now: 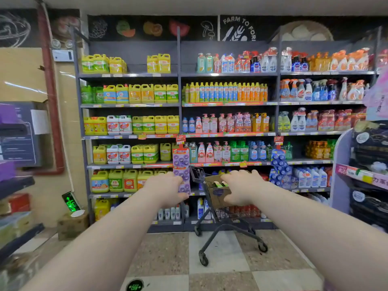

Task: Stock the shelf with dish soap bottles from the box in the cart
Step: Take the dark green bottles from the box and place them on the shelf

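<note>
Approach step, I judge: left hand (165,189) and right hand (241,185) stretch, fingers loosely spread and empty, toward the box (218,195) of dish soap bottles (219,184) in the cart (197,174) (parked beside the shelf (130,105)), so next means stepping closer to grip one.

Bright even overhead store light, soft shadows, wide-angle bending at edges, blurred left side
</note>
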Demonstrator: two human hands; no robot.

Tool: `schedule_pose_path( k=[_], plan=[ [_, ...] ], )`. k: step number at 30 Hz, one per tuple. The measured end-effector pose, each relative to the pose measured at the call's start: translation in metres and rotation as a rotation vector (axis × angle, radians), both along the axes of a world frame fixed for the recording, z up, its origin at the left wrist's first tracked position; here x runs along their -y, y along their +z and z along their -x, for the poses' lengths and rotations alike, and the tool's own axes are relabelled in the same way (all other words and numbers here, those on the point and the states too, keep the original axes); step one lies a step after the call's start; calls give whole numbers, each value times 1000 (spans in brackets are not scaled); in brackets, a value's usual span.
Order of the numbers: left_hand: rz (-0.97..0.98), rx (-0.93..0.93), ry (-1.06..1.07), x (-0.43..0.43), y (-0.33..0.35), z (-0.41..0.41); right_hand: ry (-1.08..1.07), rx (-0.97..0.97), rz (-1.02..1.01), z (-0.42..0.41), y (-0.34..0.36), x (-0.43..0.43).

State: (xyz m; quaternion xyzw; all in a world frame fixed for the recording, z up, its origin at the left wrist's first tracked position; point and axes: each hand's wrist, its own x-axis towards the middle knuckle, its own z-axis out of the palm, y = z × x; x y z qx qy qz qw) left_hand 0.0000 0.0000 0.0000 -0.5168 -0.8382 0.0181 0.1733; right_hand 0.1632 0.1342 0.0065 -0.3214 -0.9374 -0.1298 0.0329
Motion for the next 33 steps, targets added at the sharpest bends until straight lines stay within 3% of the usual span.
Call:
schedule_pose_path(
  k=[15, 23, 33],
  plan=[
    [121, 47, -116, -188, -29, 168, -167, 38, 71, 142, -33, -162],
    [160, 92, -205, -293, -51, 210, -259, 78, 96, 184, -44, -253],
    [153, 122, -171, -447, -66, 253, -204, 65, 112, 228, -56, -417]
  ],
)
